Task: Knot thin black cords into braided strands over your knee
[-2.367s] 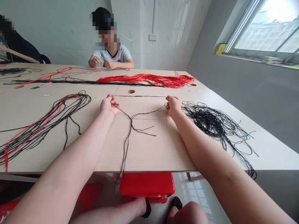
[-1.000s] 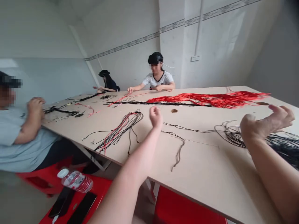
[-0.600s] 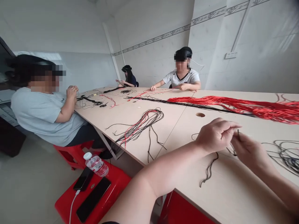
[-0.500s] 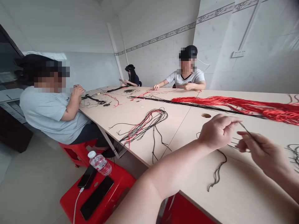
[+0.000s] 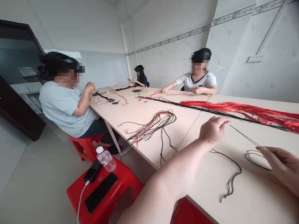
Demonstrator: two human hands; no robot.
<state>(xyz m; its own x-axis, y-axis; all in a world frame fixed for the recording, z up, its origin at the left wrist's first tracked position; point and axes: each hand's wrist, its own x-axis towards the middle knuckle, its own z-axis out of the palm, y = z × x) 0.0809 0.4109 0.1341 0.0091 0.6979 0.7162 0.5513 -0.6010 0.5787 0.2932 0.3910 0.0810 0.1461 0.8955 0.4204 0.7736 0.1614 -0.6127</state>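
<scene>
My left hand (image 5: 213, 129) hovers over the light wooden table (image 5: 144, 113), pinching one end of a thin black cord (image 5: 243, 136). The cord runs right and down to my right hand (image 5: 281, 166) at the right edge, whose fingers are loosely curled around it. A small loop of the cord lies on the table by the right hand. A knotted black cord piece (image 5: 231, 177) lies on the table below both hands.
A mixed bundle of black and red cords (image 5: 154, 124) lies mid-table; long red cords (image 5: 245, 109) stretch along the far side. Three people sit working cords at the table. A red stool (image 5: 121, 186) at lower left carries a water bottle (image 5: 106, 159) and phones.
The view has swung left from the table front toward the room. My hands let go of the knotted cords, met, took a single cord, then drew apart along it.
</scene>
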